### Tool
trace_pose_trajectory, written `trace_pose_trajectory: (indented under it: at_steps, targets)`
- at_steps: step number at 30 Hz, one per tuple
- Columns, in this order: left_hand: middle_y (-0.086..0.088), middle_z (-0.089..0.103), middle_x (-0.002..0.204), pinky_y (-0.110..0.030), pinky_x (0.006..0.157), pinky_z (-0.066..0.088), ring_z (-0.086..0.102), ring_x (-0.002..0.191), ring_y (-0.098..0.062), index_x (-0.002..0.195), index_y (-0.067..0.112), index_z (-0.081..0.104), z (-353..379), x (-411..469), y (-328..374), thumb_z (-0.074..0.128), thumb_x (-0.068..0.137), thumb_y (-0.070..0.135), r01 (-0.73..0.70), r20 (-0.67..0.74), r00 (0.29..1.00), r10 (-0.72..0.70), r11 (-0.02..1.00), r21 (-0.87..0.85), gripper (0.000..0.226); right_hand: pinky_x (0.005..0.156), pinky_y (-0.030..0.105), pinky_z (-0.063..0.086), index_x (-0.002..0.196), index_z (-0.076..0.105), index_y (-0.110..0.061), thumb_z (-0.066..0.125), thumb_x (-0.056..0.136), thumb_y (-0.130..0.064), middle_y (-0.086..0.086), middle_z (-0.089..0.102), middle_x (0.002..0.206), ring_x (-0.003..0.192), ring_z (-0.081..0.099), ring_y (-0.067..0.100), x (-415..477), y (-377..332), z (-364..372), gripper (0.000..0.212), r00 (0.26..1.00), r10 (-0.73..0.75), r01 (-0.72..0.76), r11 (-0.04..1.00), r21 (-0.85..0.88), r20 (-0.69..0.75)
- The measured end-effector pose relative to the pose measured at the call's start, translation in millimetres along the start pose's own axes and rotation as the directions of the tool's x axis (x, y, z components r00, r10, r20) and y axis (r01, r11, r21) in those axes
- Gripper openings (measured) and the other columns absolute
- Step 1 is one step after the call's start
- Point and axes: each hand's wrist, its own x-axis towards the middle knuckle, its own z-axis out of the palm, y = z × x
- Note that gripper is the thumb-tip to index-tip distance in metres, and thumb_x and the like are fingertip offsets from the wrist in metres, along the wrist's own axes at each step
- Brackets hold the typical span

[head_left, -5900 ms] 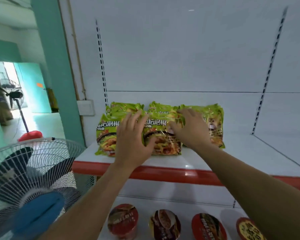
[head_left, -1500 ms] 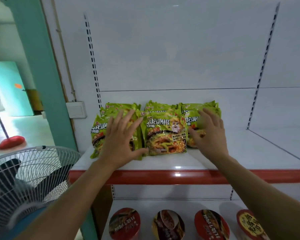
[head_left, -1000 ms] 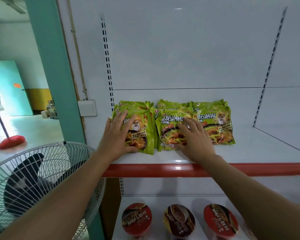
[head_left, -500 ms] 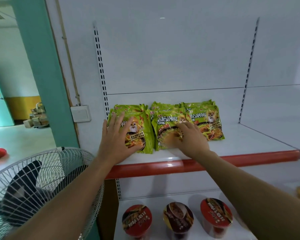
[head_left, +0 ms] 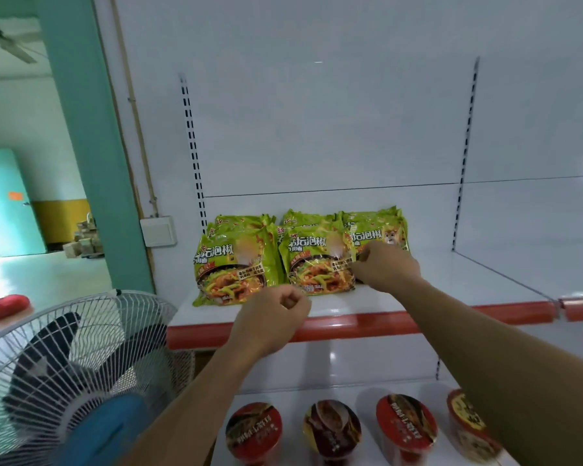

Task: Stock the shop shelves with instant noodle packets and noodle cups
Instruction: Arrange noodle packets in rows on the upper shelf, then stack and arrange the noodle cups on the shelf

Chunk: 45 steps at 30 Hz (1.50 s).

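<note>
Green instant noodle packets lie in three stacks on the white shelf (head_left: 485,284) with the red front edge. The left stack (head_left: 234,264) and the middle stack (head_left: 312,260) lie uncovered. My right hand (head_left: 386,267) rests over the right stack (head_left: 377,227), fingers curled, and pinches a packet edge between the middle and right stacks. My left hand (head_left: 273,317) hangs in front of the shelf edge as a fist and holds nothing. Several noodle cups (head_left: 332,428) stand in a row on the lower shelf.
A standing fan (head_left: 64,381) with a white wire guard is close at the lower left, beside my left forearm. A green pillar (head_left: 91,146) and a wall switch (head_left: 158,231) are left of the shelving. The right part of the upper shelf is bare.
My left hand has come off the left stack, drawn back to the shelf edge and curled into a fist. My right hand has shifted right from the middle packet onto the right stack.
</note>
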Motion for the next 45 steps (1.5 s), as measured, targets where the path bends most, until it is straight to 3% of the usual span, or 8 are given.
trace_pose_trajectory:
  at_steps: [5,10,17,29,33,37,41,45]
  targets:
    - [0.011,0.070,0.081,-0.035,0.079,0.056,0.067,0.079,-0.010,0.076,0.029,0.063,40.8,-28.6,10.9,0.055,0.092,0.044,0.131,0.303,0.934,-0.192,0.969,0.210,0.023,0.075,0.033,0.051,0.088,0.065,-0.019,0.055,0.082,-0.039,0.003,0.068,0.090,0.085,0.062,0.025,-23.0,34.8,1.1,0.024,1.000,-0.005,0.006,1.000,-0.020,0.020]
    - [0.009,0.051,0.060,-0.028,0.062,0.040,0.048,0.058,-0.011,0.061,0.026,0.050,82.0,-57.3,-1.3,0.056,0.091,0.039,0.215,0.343,0.878,-0.333,0.916,0.340,0.033,0.069,0.029,0.050,0.092,0.071,-0.016,0.056,0.085,-0.036,0.002,0.070,0.085,0.081,0.063,0.022,-50.9,67.0,28.5,0.026,0.988,-0.023,0.026,1.000,-0.015,0.154]
    - [0.003,0.045,0.051,-0.029,0.056,0.034,0.045,0.051,-0.018,0.047,0.020,0.042,123.3,-98.6,-60.9,0.058,0.086,0.033,0.356,0.344,0.805,-0.484,0.857,0.374,0.044,0.071,0.032,0.054,0.083,0.066,-0.024,0.055,0.085,-0.037,-0.002,0.065,0.078,0.076,0.062,0.023,-85.4,79.9,76.6,0.017,0.986,-0.137,0.138,0.990,-0.009,0.095]
    - [0.003,0.068,0.106,-0.029,0.079,0.046,0.061,0.095,-0.016,0.112,0.026,0.065,151.3,-115.9,-187.3,0.051,0.093,0.040,0.524,0.270,0.740,-0.616,0.780,0.342,0.027,0.082,0.038,0.053,0.110,0.062,-0.019,0.048,0.090,-0.053,0.007,0.067,0.106,0.096,0.063,0.031,-97.0,82.3,241.5,0.042,0.870,0.121,-0.129,0.992,-0.015,0.477]
    - [-0.001,0.061,0.123,-0.032,0.086,0.048,0.058,0.110,-0.020,0.125,0.023,0.055,158.4,-108.5,-239.4,0.063,0.091,0.042,0.545,0.166,0.799,-0.578,0.813,0.207,0.040,0.072,0.036,0.051,0.107,0.060,-0.014,0.047,0.084,-0.051,0.011,0.064,0.102,0.089,0.063,0.032,-98.7,76.3,285.9,0.045,0.872,0.247,-0.273,0.962,0.001,0.422]
    - [-0.007,0.038,0.148,-0.047,0.106,0.044,0.041,0.134,-0.027,0.147,0.025,0.033,163.4,-97.7,-273.8,0.077,0.080,0.038,0.599,-0.010,0.800,-0.600,0.799,0.046,0.081,0.085,0.043,0.052,0.119,0.053,-0.014,0.058,0.080,-0.062,0.010,0.062,0.115,0.100,0.062,0.033,-106.4,77.2,303.4,0.062,0.817,0.480,-0.533,0.840,0.100,0.319]
    - [-0.010,0.025,0.159,-0.036,0.112,0.032,0.029,0.144,-0.027,0.155,0.016,0.019,170.0,-87.2,-291.5,0.079,0.081,0.029,0.741,-0.025,0.624,-0.781,0.602,-0.298,0.096,0.099,0.043,0.043,0.143,0.035,-0.012,0.066,0.083,-0.054,0.012,0.049,0.143,0.127,0.051,0.035,-117.1,92.1,317.9,0.079,0.702,0.623,-0.689,0.716,0.109,0.346]
    - [-0.009,0.034,0.155,-0.030,0.099,0.039,0.037,0.139,-0.027,0.154,0.018,0.024,179.5,-84.4,-302.4,0.067,0.092,0.031,0.804,0.135,0.476,-0.869,0.368,-0.467,0.077,0.100,0.046,0.042,0.147,0.028,-0.011,0.065,0.089,-0.044,0.016,0.042,0.144,0.126,0.049,0.039,-118.2,89.2,330.7,0.076,0.652,0.626,-0.723,0.683,0.102,0.428]
